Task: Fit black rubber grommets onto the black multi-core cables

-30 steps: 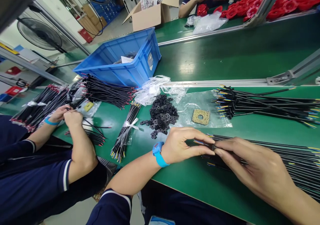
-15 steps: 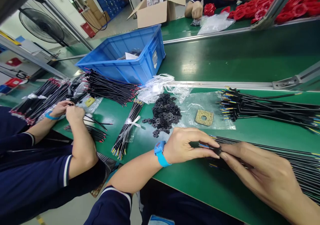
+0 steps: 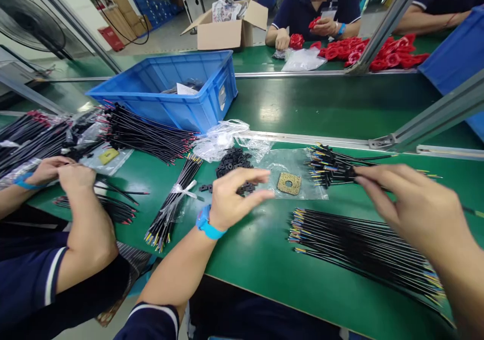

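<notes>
Hovering mid-frame, just right of the tied cable bundle (image 3: 190, 169), the left hand (image 3: 229, 201) has thumb and fingers wide, nothing between. Black piece pile (image 3: 231, 162) behind it; sponge pad (image 3: 296, 184) at centre right. Cable heap (image 3: 320, 161) next, held cable (image 3: 347, 173) over it, contact unclear, pinched narrowly by the right hand (image 3: 419, 204). Loose cable row (image 3: 351, 236) lower right. Possible trouble: crooked release could snag or bend wire ends.

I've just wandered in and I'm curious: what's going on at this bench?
Someone's right hand pinches a dark cable at a pile of cables. The left hand is open, beside a heap of small black parts. More cables lie side by side, nearer the person. To the left, a co-worker's hands are close together.
</notes>
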`<action>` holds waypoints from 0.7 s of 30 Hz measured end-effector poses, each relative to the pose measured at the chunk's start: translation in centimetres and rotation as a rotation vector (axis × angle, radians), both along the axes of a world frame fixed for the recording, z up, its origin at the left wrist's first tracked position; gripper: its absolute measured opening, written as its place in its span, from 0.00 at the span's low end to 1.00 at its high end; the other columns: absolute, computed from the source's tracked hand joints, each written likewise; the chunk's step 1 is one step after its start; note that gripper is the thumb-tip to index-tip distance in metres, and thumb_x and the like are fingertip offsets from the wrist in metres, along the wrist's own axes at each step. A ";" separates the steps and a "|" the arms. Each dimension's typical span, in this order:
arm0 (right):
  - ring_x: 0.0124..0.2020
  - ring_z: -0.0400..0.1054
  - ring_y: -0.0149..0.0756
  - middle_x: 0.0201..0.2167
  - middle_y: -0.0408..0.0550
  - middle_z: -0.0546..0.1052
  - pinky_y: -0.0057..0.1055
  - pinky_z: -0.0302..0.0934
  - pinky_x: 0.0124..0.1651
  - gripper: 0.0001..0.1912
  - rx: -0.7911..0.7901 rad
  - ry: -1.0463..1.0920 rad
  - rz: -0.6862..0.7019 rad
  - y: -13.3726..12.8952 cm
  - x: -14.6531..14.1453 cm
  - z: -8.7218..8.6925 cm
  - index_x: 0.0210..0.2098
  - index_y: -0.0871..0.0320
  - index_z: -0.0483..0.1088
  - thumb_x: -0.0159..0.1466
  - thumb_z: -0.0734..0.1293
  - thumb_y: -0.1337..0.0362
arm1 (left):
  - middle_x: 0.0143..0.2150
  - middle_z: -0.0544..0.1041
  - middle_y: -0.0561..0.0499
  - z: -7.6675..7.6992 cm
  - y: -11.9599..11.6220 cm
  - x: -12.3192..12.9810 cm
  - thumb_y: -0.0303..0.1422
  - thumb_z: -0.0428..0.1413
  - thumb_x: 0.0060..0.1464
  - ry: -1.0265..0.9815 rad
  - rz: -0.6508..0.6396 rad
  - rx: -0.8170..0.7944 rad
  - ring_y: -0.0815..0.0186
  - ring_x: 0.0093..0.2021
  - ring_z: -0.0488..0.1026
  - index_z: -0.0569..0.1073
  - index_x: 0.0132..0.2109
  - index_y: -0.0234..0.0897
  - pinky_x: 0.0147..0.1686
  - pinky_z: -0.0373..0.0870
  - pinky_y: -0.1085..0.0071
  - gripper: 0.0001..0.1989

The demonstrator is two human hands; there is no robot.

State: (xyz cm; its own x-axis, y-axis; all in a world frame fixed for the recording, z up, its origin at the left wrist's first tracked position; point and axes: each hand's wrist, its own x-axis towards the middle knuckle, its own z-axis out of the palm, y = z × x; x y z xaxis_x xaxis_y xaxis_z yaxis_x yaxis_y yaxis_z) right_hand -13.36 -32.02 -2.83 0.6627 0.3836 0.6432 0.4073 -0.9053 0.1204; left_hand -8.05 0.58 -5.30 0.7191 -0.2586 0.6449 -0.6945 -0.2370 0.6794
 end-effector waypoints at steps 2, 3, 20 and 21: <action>0.41 0.79 0.31 0.42 0.45 0.84 0.24 0.67 0.40 0.10 0.074 0.041 -0.072 -2.0 2.4 -0.3 0.46 0.56 0.81 0.74 0.68 0.59 | 0.40 0.87 0.50 0.0 1.0 0.8 0.40 0.67 0.63 -0.036 0.140 0.011 0.68 0.38 0.84 0.83 0.52 0.40 0.43 0.83 0.71 0.14; 0.41 0.79 0.33 0.42 0.46 0.84 0.25 0.68 0.41 0.15 0.104 0.058 -0.092 -2.7 3.7 -0.7 0.46 0.56 0.81 0.76 0.65 0.55 | 0.40 0.87 0.51 0.0 1.4 1.2 0.39 0.66 0.64 -0.075 0.193 0.030 0.68 0.38 0.84 0.82 0.52 0.39 0.43 0.83 0.71 0.14; 0.34 0.80 0.38 0.38 0.43 0.85 0.40 0.71 0.37 0.26 -0.077 0.283 0.277 -0.8 -0.7 -4.1 0.42 0.53 0.80 0.79 0.55 0.48 | 0.46 0.84 0.48 -1.5 3.3 3.6 0.41 0.61 0.68 -0.030 0.338 0.768 0.57 0.49 0.75 0.85 0.49 0.42 0.49 0.70 0.60 0.11; 0.34 0.80 0.37 0.38 0.42 0.85 0.40 0.71 0.37 0.27 -0.080 0.302 0.279 -0.5 -1.0 -4.6 0.42 0.53 0.80 0.79 0.55 0.48 | 0.47 0.83 0.47 -1.6 2.9 3.5 0.41 0.61 0.68 0.012 0.339 0.821 0.56 0.49 0.75 0.85 0.50 0.42 0.49 0.69 0.60 0.12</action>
